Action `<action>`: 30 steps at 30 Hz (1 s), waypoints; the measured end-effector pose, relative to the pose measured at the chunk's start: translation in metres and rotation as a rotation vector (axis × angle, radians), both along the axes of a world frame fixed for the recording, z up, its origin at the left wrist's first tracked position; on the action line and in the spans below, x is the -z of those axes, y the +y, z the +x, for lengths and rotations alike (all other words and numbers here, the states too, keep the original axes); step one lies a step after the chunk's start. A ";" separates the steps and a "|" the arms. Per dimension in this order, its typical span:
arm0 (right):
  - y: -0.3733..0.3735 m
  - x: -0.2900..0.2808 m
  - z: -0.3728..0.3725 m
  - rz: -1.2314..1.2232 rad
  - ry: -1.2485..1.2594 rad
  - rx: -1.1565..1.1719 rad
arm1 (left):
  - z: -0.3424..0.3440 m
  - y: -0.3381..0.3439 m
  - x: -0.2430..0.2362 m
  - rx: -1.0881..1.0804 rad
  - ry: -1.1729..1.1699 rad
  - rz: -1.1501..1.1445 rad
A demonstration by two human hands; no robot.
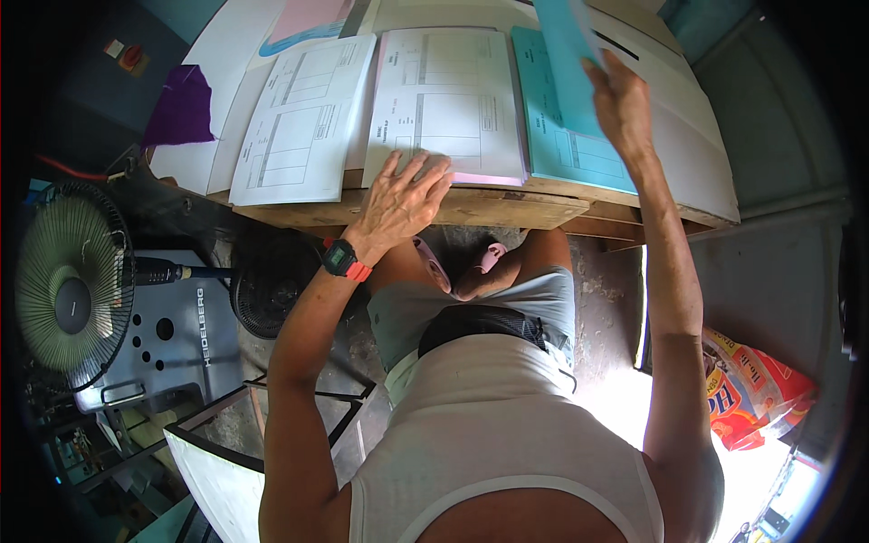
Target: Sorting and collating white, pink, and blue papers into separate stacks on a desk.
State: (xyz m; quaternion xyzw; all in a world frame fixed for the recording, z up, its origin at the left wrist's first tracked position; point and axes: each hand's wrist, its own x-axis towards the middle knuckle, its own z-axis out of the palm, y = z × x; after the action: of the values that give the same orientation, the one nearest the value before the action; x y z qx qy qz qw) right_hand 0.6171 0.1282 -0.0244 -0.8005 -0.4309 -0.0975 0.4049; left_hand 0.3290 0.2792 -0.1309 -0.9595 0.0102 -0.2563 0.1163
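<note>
Wooden counter at 12 o'clock: left hand flat, released, on pink-edged form stack; right hand at 1 o'clock grasping blue sheet over blue stack

Left hand flat, right hand raised, pinching.

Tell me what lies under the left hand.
The left hand presses the near edge of a white printed form stack; a pink sheet peeks out beneath. Lower sheets are covered.
</note>
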 end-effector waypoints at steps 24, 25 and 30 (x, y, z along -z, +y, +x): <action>0.039 0.031 -0.087 -0.694 -0.459 -0.569 | 0.005 -0.030 -0.048 -0.076 -0.340 0.059; 0.044 0.030 -0.083 -0.551 -0.526 -0.580 | 0.011 -0.043 -0.039 0.014 -0.389 0.049; 0.064 -0.020 -0.044 -0.340 -1.065 -0.667 | 0.060 -0.099 -0.014 0.238 -0.186 0.025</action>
State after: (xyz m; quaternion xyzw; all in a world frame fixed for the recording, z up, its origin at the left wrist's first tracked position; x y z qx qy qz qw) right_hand 0.5730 0.1919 -0.0039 -0.5189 -0.8075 -0.2804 0.0122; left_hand 0.3892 0.1800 -0.1170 -0.9221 0.1165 -0.3558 0.0975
